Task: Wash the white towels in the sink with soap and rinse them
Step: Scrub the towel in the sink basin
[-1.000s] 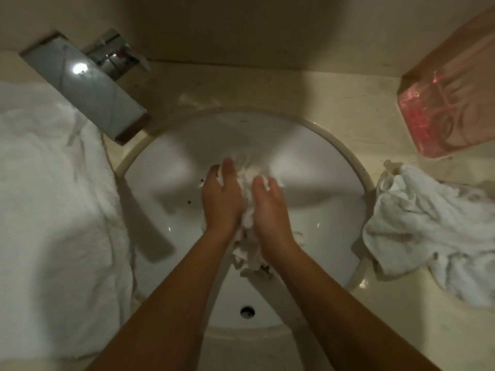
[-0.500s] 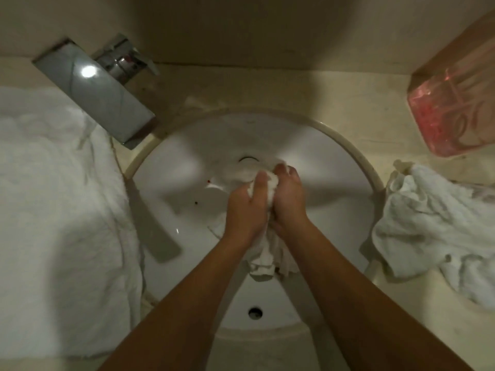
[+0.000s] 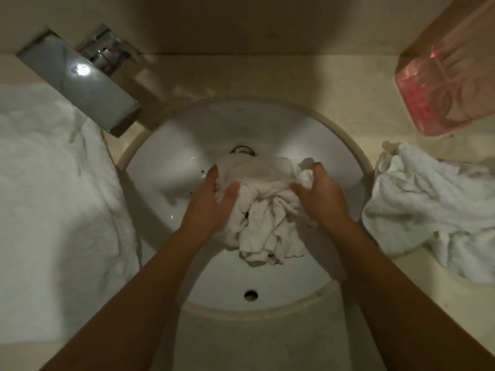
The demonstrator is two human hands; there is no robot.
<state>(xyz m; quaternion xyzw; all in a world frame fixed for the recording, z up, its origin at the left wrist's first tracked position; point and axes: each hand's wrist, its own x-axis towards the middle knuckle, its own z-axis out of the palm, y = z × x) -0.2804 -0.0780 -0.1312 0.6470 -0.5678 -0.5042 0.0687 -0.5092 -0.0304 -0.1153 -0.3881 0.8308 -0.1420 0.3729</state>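
- Head view, hands: I see both forearms reaching forward from the bottom edge over the sink [image 3: 334, 145]. The left hand [image 3: 211, 202] grips the left side of the white towel [image 3: 263, 210], thumb on top and fingers curled into the cloth. The right hand [image 3: 318, 191] clutches a bunched fold at the towel's right side, fingers wrapped round it. The hands are apart, with cloth stretched between them.
- Head view, towel: it sits crumpled in the middle of the basin, its upper edge running left to right between the hands, while the loose part trails down toward me. Its far edge touches the drain [image 3: 242, 150].
- Head view, surroundings: a chrome faucet [image 3: 80, 81] juts over the sink's left rim. A large white towel [image 3: 53, 196] covers the surface [image 3: 267, 76] on the left; a second crumpled towel [image 3: 434, 204] lies just beside the right rim. A pink translucent container [image 3: 444, 84] stands at far right. An overflow hole [image 3: 251, 295] shows in the near wall.
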